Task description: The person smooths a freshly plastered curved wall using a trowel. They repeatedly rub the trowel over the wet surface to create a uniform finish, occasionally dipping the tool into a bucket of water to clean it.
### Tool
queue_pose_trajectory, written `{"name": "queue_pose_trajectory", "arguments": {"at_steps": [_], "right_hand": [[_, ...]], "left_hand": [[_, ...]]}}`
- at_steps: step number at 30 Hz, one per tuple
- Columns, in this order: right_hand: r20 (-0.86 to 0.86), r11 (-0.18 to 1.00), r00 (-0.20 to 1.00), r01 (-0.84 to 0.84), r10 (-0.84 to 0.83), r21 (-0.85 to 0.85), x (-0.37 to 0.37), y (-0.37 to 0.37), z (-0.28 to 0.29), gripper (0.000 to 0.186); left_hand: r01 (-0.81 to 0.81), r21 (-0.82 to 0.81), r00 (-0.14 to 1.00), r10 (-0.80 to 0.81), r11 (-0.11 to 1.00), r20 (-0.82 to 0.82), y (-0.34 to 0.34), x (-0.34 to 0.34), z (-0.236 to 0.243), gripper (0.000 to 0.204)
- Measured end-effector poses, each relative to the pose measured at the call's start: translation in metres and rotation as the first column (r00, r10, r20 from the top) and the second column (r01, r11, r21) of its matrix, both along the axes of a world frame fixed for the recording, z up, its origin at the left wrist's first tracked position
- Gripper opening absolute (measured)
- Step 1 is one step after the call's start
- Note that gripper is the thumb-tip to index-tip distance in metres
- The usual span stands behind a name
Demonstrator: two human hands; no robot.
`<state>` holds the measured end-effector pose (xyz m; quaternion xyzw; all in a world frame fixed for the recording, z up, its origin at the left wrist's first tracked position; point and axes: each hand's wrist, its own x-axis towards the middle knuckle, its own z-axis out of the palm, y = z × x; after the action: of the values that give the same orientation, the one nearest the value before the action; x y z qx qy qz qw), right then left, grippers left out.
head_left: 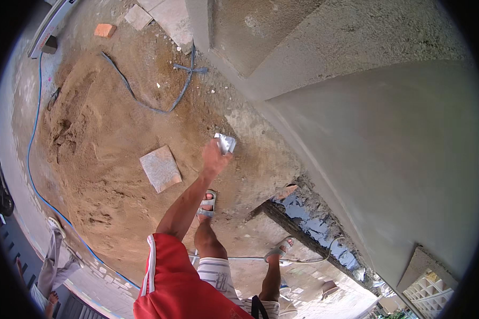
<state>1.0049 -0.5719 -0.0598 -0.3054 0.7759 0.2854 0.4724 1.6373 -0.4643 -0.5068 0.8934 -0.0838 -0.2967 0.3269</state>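
Observation:
My left hand (216,160) reaches out over the sandy ground, its fingers wrapped around a small, shiny silver, box-like thing (226,143). I cannot make out its exact kind. Its bright face shows past my fingertips, above damp ground beside the concrete. A square tile (160,168), grey with a reddish-brown corner, lies on the sand to the left of my forearm. My right hand is out of view.
A sand pile (96,133) spreads left, with a loose blue-grey strap (170,110) and a blue hose (32,175). At right stands a grey plastered wall (388,159). A wooden beam edges a debris-filled trench (308,223) near my right foot. Another person (48,271) is at lower left.

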Motion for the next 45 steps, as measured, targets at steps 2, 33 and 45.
{"name": "queue_pose_trajectory", "arguments": {"at_steps": [2,33,45], "right_hand": [[0.105,0.994,0.989,-0.102,0.107,-0.048,-0.001,0.002,-0.012,0.047],[0.014,0.121,0.997,0.005,0.075,-0.993,-0.107,0.126,-0.008,0.062],[0.900,0.039,0.300,0.952,-0.317,-0.303,-0.235,0.207,0.027,0.071]], "left_hand": [[-0.747,-0.248,0.361,0.063,0.617,-0.930,0.034,-0.015,0.044,0.071],[0.409,-0.483,-0.240,-0.419,0.775,-0.876,-0.011,-0.511,0.500,0.045],[0.733,-0.514,-0.426,-0.289,0.445,-0.857,-0.078,-0.652,0.509,0.058]]}}
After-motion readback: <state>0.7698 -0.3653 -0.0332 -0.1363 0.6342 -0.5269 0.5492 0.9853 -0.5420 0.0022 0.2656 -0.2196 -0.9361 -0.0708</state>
